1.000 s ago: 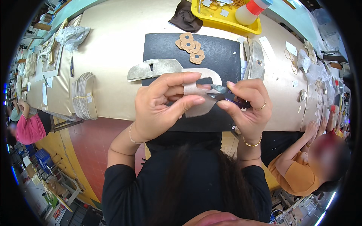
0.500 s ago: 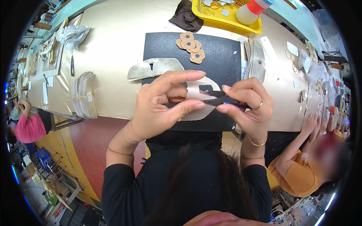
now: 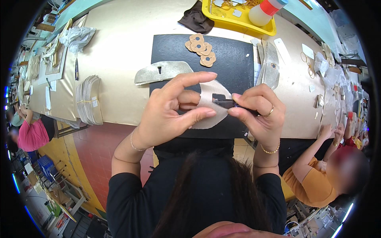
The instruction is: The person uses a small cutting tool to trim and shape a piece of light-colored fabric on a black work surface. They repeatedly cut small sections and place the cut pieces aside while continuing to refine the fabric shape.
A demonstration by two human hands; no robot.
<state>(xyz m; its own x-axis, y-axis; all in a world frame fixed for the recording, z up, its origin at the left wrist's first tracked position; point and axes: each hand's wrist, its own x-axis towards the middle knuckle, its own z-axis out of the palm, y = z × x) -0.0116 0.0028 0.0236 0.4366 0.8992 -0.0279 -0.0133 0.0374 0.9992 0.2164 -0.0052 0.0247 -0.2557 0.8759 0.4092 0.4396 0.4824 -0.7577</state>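
My left hand (image 3: 166, 109) grips a pale beige curved panel (image 3: 207, 122) with a rectangular cutout, its thumb in front and some fingers behind. Between the thumb and fingers of my right hand (image 3: 264, 108) is a pair of small dark thread snips (image 3: 225, 103). The blades lie together across the lower part of the cutout; whether they touch its edge I cannot tell. Both hands are raised over a black mat (image 3: 170, 47). Left of them, a stack of silvery grey panels (image 3: 168, 68) with a similar slot lies partly on the mat.
Tan rounded patches with holes (image 3: 207, 59) lie at the mat's far side. Beyond stand a yellow tray (image 3: 238, 24) with a bottle (image 3: 262, 15) and a dark brown cloth (image 3: 197, 18). More panels (image 3: 270, 65) lie right, a banded stack (image 3: 88, 99) left. A person in orange (image 3: 313, 178) sits close on the right.
The snips' blades have gone from spread apart to together. The panel has turned slightly and now shows more of its cutout. The neighbour on the right has shifted their hands.
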